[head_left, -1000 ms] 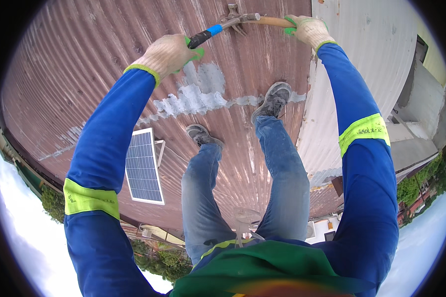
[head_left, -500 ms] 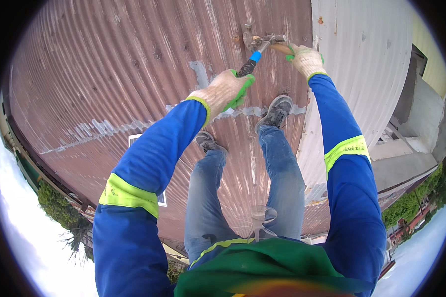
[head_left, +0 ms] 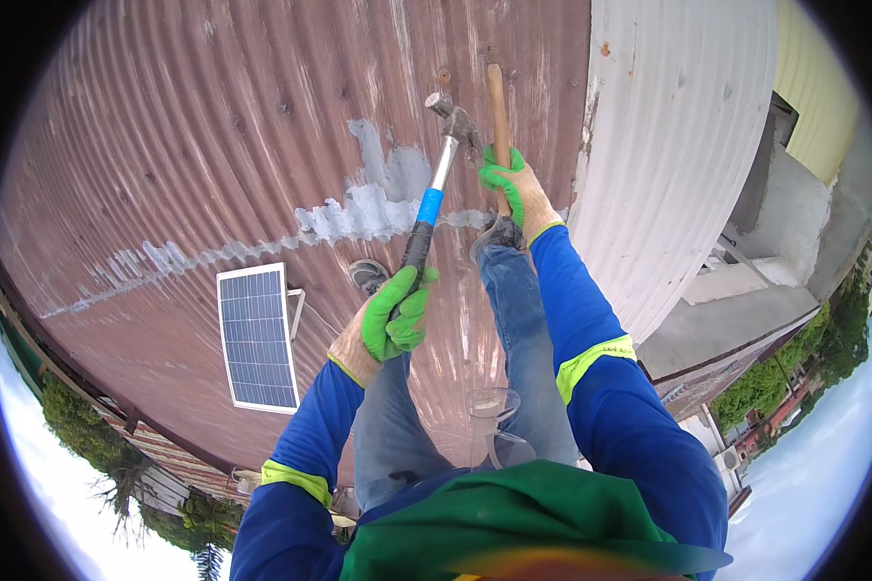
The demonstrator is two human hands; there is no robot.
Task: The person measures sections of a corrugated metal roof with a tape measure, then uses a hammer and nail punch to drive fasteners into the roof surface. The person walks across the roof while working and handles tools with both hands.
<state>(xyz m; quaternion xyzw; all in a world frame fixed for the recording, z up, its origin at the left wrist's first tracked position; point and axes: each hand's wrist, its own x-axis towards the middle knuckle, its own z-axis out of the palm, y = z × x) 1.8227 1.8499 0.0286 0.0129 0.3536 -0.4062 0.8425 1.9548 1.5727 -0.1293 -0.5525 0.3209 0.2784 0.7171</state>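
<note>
My left hand (head_left: 395, 315), in a white glove with a green palm, is closed round the black grip of a claw hammer (head_left: 446, 160). A blue band and a bare metal shaft lead up to its worn grey head. My right hand (head_left: 516, 191), gloved alike, grips a wooden handle (head_left: 498, 111) that stands nearly upright just right of the hammer head. No tool head shows at the handle's upper end; its lower end comes down in front of my right shoe (head_left: 497, 238). Both tools are over the brown corrugated metal roof (head_left: 291, 145) at my feet.
A small solar panel (head_left: 258, 337) stands on the roof to my left. Grey sealant (head_left: 378, 208) runs in a band across the brown sheets. A pale corrugated sheet (head_left: 669, 126) adjoins on the right, with a concrete wall (head_left: 794, 213) beyond. Clear glasses (head_left: 494, 426) hang at my chest.
Both hands have come nearer my body, and the tools have separated. The hammer now tilts up to the right with its head turned left; the wooden handle has swung upright. The solar panel shows fully.
</note>
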